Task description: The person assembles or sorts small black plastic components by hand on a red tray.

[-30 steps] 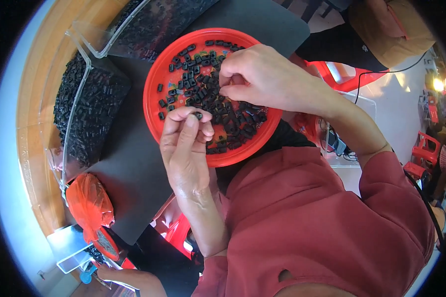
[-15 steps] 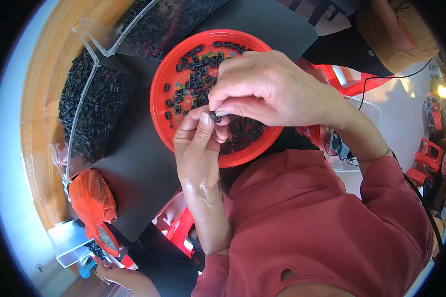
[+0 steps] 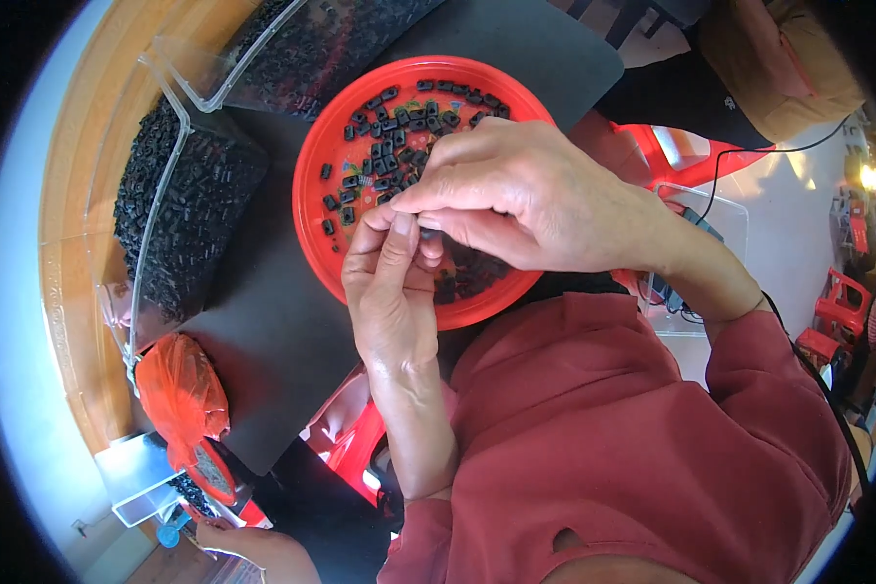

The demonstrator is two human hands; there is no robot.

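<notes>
Left hand (image 3: 391, 292) and right hand (image 3: 535, 200) meet at the fingertips above the left part of a round red tray (image 3: 310, 214). The left has thumb and fingers closed on a small dark part (image 3: 428, 234), mostly hidden (only a bit of it shows beneath the right thumb); the right spans the tray from the right, its thumb and forefinger in a narrow pinch, and I cannot tell whether anything sits between them. At the far left, a wooden strip (image 3: 73, 243) curves beside a pale wall (image 3: 15, 292). Next comes a clear bin (image 3: 185, 214) heaped with small black parts, and nearer, a red plastic bag (image 3: 180, 384) just beside a red dish (image 3: 226, 492) and another person's hand (image 3: 226, 535). Farther right, a second clear bin (image 3: 331, 54) of black parts stands on the dark tabletop (image 3: 273, 341). In the tray, loose black pieces (image 3: 387, 146) lie scattered, thinner along the left and far sides, some covered by the right hand. To its right are a red stool (image 3: 676, 146), a seated person's tan clothing (image 3: 759, 73) beyond it, a clear box (image 3: 725, 229) with cables, and another red stool (image 3: 842, 300).
</notes>
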